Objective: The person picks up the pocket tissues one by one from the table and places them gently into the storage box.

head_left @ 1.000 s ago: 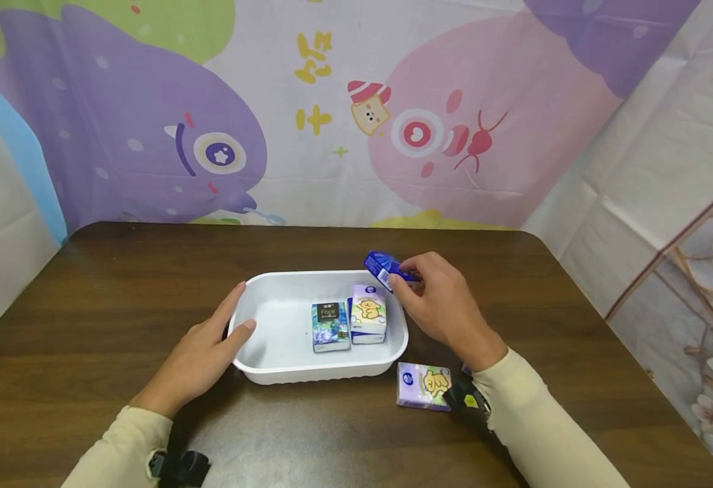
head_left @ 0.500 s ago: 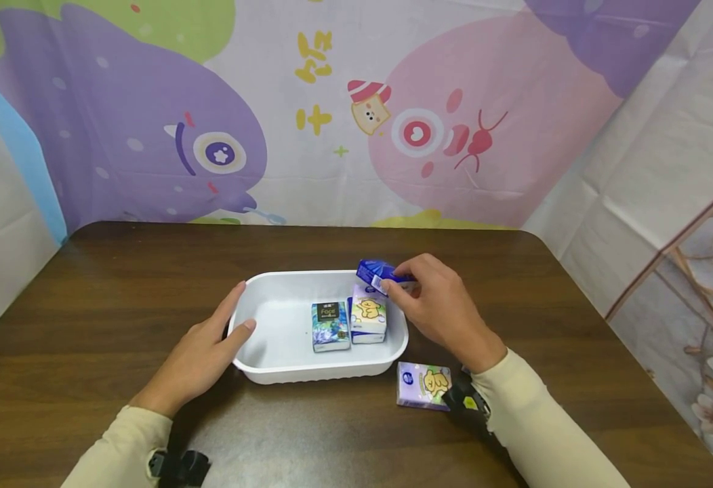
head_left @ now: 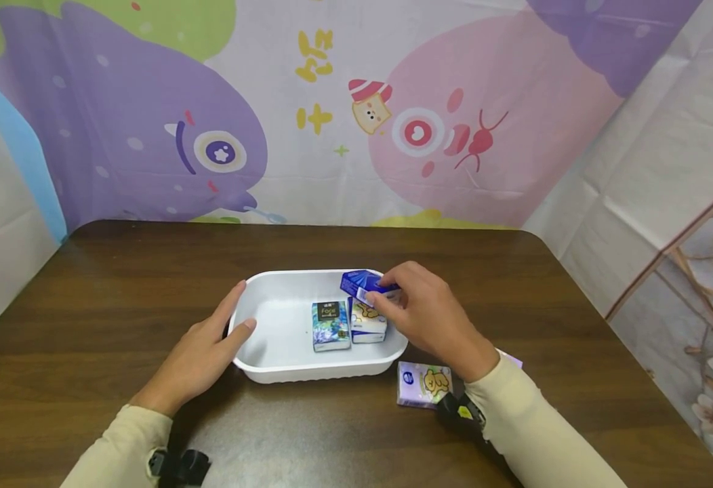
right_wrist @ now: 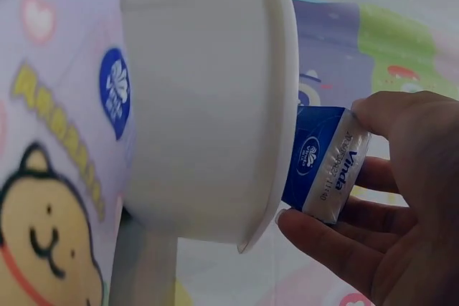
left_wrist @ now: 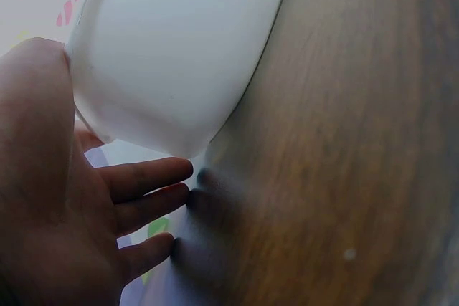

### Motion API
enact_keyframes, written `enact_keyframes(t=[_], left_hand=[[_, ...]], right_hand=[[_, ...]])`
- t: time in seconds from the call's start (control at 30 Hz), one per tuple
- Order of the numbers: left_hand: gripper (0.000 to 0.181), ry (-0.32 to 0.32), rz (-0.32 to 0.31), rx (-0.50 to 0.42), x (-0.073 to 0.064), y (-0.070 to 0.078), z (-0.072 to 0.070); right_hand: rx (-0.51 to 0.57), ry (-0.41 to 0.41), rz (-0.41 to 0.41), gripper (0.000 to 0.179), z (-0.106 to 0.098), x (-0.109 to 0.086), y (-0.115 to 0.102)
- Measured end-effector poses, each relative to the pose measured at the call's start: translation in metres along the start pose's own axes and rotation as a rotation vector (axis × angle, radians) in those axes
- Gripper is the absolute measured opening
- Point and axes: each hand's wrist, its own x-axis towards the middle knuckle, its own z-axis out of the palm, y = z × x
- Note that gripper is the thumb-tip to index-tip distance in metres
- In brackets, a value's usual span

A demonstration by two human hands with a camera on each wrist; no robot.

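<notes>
My right hand (head_left: 426, 315) pinches a blue Vinda tissue pack (head_left: 356, 283) above the right end of the white plastic tray (head_left: 277, 371). In the right wrist view this pack (right_wrist: 326, 163) shows at the tray's rim, between thumb and fingers. Below it in the tray, a yellow-and-purple bear-print tissue pack (head_left: 369, 320) lies on another blue pack (head_left: 367, 337), partly covered. A blue-green Face tissue pack (head_left: 331, 327) lies beside them. My left hand (head_left: 194, 359) holds the tray's left end, thumb over the rim. In the left wrist view, its other fingers (left_wrist: 147, 177) extend outside the tray.
A purple bear-print tissue pack (head_left: 420, 384) lies on the brown wooden table (head_left: 308, 434) in front of the tray's right end. Another purple pack (head_left: 511, 358) peeks out behind the right wrist. A cartoon-print curtain (head_left: 332, 176) hangs behind the table.
My right hand has carried the blue tissue pack left and toward me, from the tray's back right corner to above the stacked packs. The left hand and tray have stayed put.
</notes>
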Motion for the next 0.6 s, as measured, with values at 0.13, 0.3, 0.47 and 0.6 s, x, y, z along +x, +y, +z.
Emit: enact_keyframes(t=[0.13, 0.3, 0.47, 0.6], left_hand=[[0.070, -0.002, 0.000, -0.003, 0.000, 0.001, 0.000], [0.070, -0.001, 0.000, -0.001, 0.000, 0.000, 0.000], [0.070, 0.002, 0.004, 0.001, 0.000, -0.001, 0.000], [0.070, 0.001, 0.005, 0.001, 0.000, 0.000, 0.000]], right_hand=[[0.007, -0.007, -0.030, 0.029, 0.001, 0.000, -0.003], [0.036, -0.043, -0.078, 0.027, 0.004, -0.002, -0.009], [0.056, -0.081, -0.116, 0.025, 0.007, -0.003, -0.018], [0.057, -0.084, -0.137, 0.024, 0.008, -0.004, -0.023]])
